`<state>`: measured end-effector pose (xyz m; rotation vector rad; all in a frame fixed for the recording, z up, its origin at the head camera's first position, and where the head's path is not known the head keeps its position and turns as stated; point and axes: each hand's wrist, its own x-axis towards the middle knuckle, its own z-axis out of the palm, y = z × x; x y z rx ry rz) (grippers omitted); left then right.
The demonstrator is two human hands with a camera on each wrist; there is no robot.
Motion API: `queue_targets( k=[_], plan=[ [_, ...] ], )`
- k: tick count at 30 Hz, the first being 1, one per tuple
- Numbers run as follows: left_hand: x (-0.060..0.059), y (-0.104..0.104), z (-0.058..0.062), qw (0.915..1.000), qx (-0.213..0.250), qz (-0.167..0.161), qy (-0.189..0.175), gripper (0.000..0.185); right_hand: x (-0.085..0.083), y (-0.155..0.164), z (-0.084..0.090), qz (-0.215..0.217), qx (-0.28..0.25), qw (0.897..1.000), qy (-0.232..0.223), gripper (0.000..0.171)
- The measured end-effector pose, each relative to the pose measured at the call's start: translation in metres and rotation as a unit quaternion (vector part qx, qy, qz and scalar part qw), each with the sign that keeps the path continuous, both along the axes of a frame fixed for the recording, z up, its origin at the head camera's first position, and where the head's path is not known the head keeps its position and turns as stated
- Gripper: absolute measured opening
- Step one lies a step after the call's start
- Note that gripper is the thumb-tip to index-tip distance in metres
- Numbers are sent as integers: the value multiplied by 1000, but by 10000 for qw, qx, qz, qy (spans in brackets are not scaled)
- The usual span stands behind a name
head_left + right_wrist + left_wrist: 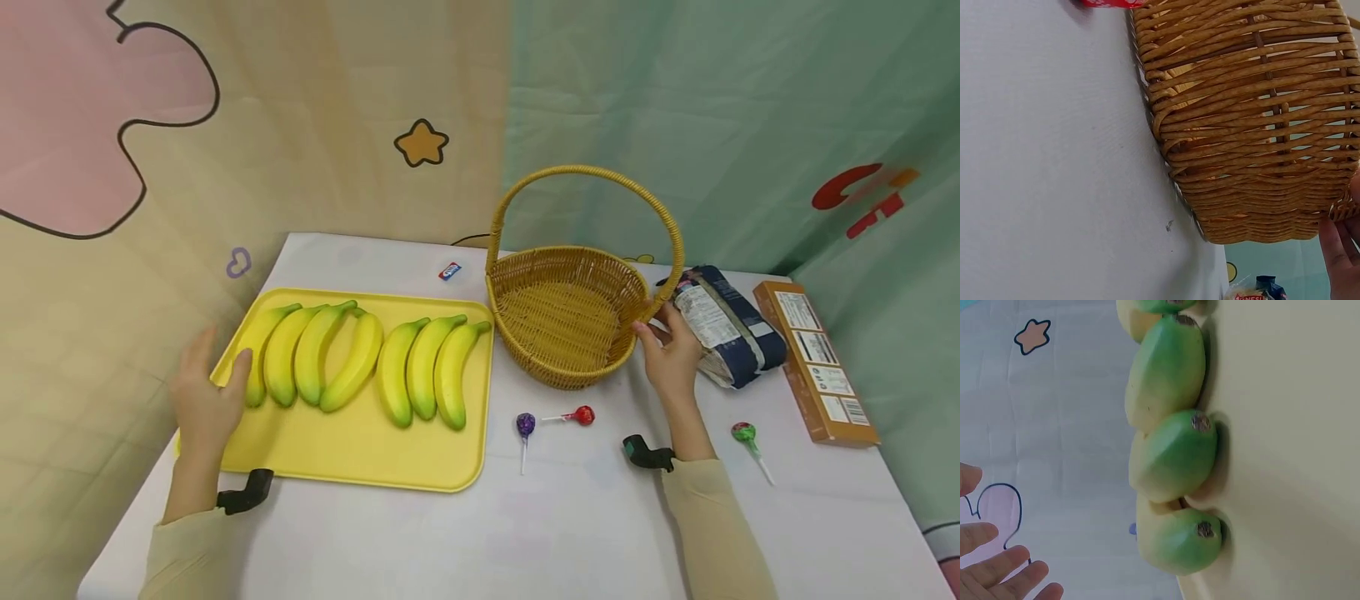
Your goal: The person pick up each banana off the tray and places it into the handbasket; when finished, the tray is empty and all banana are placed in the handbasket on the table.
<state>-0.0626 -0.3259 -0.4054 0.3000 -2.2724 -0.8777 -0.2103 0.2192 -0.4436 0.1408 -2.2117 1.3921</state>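
In the head view my left hand (206, 400) hovers at the left edge of a yellow tray (330, 450), fingers and thumb spread, nothing between them. Closest to it is the leftmost banana (258, 350) of several yellow-green bananas on the tray. The left wrist view shows their green ends (1182, 453) with the spread fingers (1000, 569) off to one side. My right hand (671, 354) grips the right side of a brown wicker basket (562, 329) at the rim, near the foot of its tall handle. In the right wrist view its fingers (1335, 250) meet the woven rim.
Purple (526, 425) and red (583, 415) lollipops lie before the basket, a green-and-red lollipop (744, 432) farther right. A dark blue packet (731, 329) and an orange-brown box (817, 367) stand at the right. A small wrapped sweet (450, 271) lies behind the tray; curtains enclose the table.
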Motion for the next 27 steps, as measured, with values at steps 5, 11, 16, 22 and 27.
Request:
queue_targets(
  k=[5,11,16,22,27],
  plan=[
    [-4,-18,-1,9946,712,619,-436,51,1,0,3,47,-66,9999,86,39],
    [-13,-29,-8,9809,1287,922,-1132,52,2,0,3,119,-202,9996,162,39],
    [-23,-33,-15,9685,1599,818,-1725,57,4,1,2,4,-81,10000,-49,42],
    [-32,-36,-23,9670,1205,714,-2129,54,4,2,2,72,-208,9997,-48,44],
    [-34,-37,-29,9617,1050,649,-2447,55,1,2,2,200,-238,9995,98,43]
  ],
)
